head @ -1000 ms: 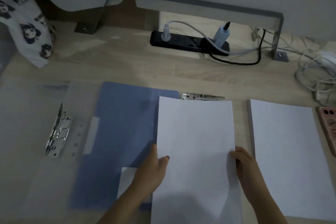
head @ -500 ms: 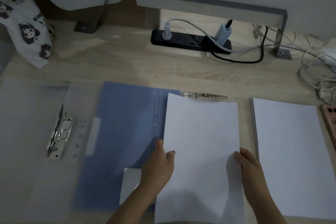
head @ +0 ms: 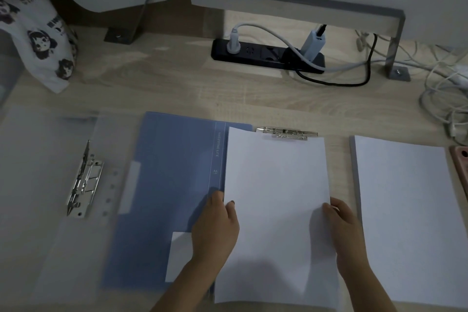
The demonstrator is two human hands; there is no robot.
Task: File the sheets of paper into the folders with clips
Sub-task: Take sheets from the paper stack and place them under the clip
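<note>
Worktop point(head: 164, 78) carried everything. Clear folder point(head: 33, 172) lay open at far left, blue folder point(head: 172, 172) open just beside it, in the middle. Paper stack point(head: 405, 210) sat to the right, apart from the blue folder.

The sheet point(head: 276, 197) lay over the blue folder's right half. Its left edge ran along the spine line and its top edge was right at the clip. Couldn't tell whether that edge was under the clip or just butted against it. Could be one sheet or a few.

Power strip point(head: 266, 57) sat at the back, well apart and out of the way.

Left grip point(head: 215, 228) pinched the sheet's left edge low down, thumb on top. Right grip point(head: 342, 220) held the right edge the same way.

Clip point(head: 287, 133) sat at the blue folder's top, partly hidden by the sheet. The clear folder's clip point(head: 84, 180) stood raised, no paper in it.

Judgement: the step was seating the sheet under the clip. To do it well:
- keep both edges level so the top goes in square
- hold the left edge parallel to the spine
- push flat, don't bow the paper
- free one grip for the clip only once the sheet is fully home

Risk: skewed or creased top edge.
</note>
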